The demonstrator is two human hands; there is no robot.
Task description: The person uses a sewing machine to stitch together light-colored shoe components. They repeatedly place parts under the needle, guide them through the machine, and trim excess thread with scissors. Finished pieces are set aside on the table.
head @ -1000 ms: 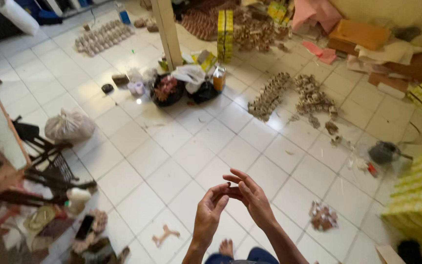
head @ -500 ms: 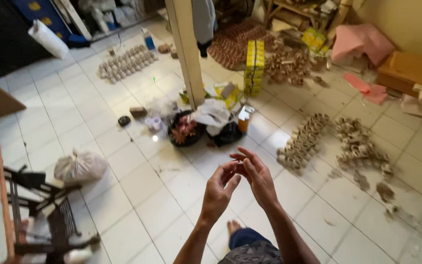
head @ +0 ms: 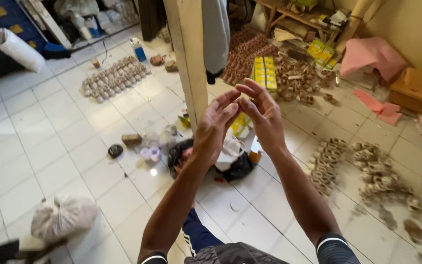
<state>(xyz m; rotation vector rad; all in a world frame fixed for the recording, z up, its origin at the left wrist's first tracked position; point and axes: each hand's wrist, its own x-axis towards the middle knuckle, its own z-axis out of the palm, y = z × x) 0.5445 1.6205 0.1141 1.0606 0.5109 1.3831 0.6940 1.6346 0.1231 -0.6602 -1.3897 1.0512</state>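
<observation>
Both hands raised together – left hand & right hand, fingertips nearly touching, nothing visibly held – small rolls lie in piles on tiled floor, apparently unfinished.

Both forearms rise from the bottom edge and converge toward the middle of the view. The left hand is raised with its back to the camera, fingers extended and close together, pointing up and right. The right hand faces it, fingers spread and slightly curled, fingertips just beside the left hand's. Neither hand visibly holds anything.
</observation>
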